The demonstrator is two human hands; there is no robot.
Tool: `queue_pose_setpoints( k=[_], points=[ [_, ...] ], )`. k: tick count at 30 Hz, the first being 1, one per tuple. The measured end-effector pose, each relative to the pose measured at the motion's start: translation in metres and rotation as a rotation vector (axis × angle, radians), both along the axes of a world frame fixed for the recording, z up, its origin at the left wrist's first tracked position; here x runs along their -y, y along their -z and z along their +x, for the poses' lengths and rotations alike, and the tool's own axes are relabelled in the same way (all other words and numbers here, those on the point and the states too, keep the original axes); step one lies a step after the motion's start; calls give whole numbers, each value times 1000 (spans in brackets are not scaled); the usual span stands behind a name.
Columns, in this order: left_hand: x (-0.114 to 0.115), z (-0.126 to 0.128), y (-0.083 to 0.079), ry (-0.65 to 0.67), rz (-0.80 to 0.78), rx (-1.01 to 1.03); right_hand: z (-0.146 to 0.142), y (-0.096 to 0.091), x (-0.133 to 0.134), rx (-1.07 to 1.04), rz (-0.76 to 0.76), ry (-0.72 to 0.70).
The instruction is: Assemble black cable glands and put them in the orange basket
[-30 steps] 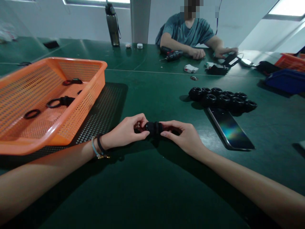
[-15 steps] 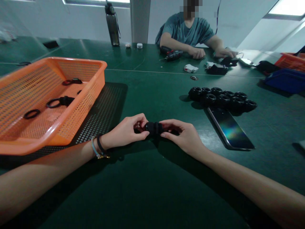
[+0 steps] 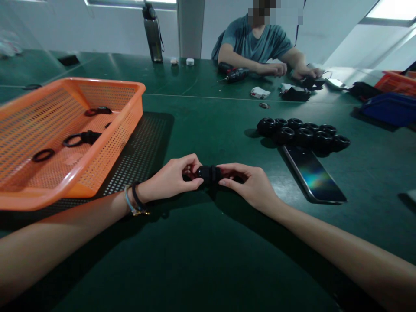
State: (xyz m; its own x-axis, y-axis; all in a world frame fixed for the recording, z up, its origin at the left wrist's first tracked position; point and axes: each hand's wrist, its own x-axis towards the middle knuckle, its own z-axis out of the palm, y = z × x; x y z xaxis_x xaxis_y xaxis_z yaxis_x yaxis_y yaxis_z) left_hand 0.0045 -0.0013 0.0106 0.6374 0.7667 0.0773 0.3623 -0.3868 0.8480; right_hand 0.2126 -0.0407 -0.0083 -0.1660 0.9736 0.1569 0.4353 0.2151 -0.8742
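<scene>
Between my two hands is a black plastic cable gland (image 3: pixel 209 173), held sideways just above the green table. My left hand (image 3: pixel 175 177) pinches its left end with thumb and fingers. On the other end, the thumb and fingers of my right hand (image 3: pixel 253 184) are closed. The fingertips partly cover both ends of the gland. To the right, several similar black glands (image 3: pixel 303 135) stand grouped together, their round openings showing.
An orange perforated basket (image 3: pixel 113 143) with several black rings and parts stands at left. A phone (image 3: pixel 315 175) lies at right, touching the grouped glands. Across the table (image 3: pixel 201 112) are a person (image 3: pixel 256 45), a power drill (image 3: pixel 237 75), a bottle (image 3: pixel 153 37) and a blue bin (image 3: pixel 390 109).
My hands and the gland stay almost in the same place. Across the table, the other person's hand near the drill has lifted and shifted slightly to the right.
</scene>
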Motion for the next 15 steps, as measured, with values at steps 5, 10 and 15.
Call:
queue_pose_setpoints(
  k=[5, 10, 15],
  points=[
    [0, 0, 0, -1, -19, 3, 0, -1, 0, 27, -4, 5],
    [0, 0, 1, 6, -6, 8, 0, -3, 1, 45, -1, 6],
    [0, 0, 1, 3, -3, 0, 0, -1, 0, 60, 8, 1]
  ],
)
